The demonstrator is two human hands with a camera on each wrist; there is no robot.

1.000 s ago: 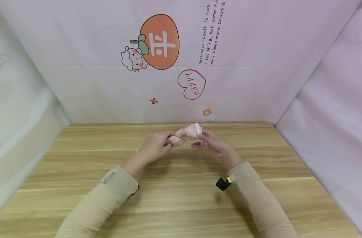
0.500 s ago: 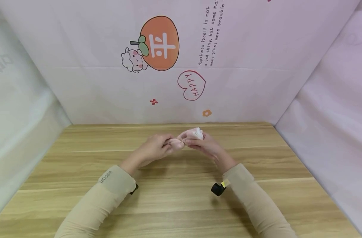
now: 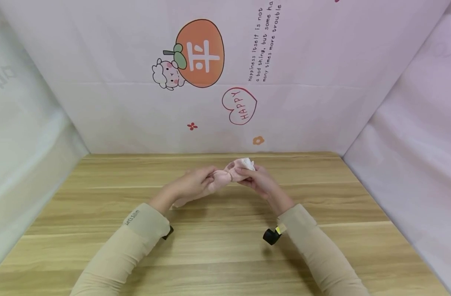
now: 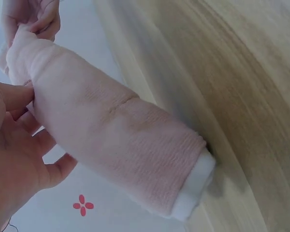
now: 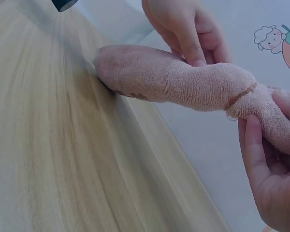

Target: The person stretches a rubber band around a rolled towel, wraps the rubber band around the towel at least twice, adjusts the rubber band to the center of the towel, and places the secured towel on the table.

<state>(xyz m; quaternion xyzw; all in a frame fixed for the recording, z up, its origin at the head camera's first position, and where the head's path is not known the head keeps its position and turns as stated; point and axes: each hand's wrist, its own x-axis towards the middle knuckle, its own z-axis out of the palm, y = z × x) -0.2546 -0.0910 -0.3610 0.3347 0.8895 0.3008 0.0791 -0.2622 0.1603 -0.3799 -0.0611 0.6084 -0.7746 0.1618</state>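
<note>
A rolled pink terry towel (image 3: 222, 180) is held in the air above the far half of the table, a hand toward each end. In the head view my left hand (image 3: 191, 183) grips it at the left, and its long end slants down below that hand. The left wrist view shows this end of the towel (image 4: 111, 125) with white edging. My right hand (image 3: 263, 184) pinches the shorter part, thumb on top, by a white tip. A thin brownish band (image 5: 241, 96) crosses a narrowed part of the towel beside the right fingers.
The wooden table (image 3: 218, 255) runs back to a white printed cloth wall (image 3: 136, 119), with cloth sides at left and right. A black wrist camera (image 3: 271, 236) sits by the right cuff; another dark piece (image 3: 168, 233) shows at the left cuff.
My right hand has shifted from the towel's white tip inward and taken a fresh grip. The towel has turned, and its long end now shows below my left hand.
</note>
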